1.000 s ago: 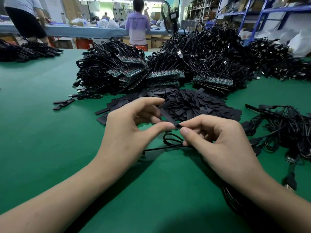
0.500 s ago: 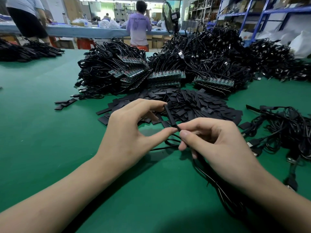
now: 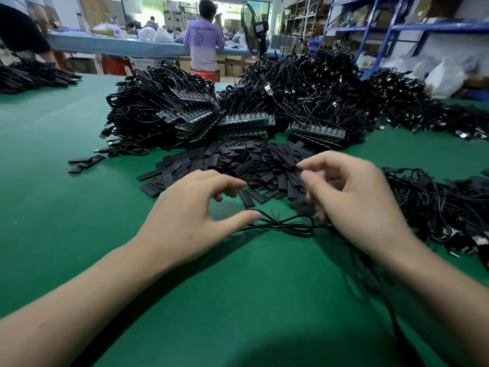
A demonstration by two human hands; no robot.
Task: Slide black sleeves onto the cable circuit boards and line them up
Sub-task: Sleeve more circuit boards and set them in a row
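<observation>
Spread loose on left hand (image 3: 185, 223); right hand (image 3: 354, 207) curled by sleeve (image 3: 304, 206), grip too blurry to tell. Pulled apart after pinching together, so probably sleeved.

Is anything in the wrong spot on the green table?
A few stray sleeves lie alone on the left, apart from the big sleeve pile. Otherwise nothing looks broken or spilled, just tangled heaps of cables behind.

Standing fan (image 3: 250, 27), blue shelving (image 3: 436, 26)
</observation>
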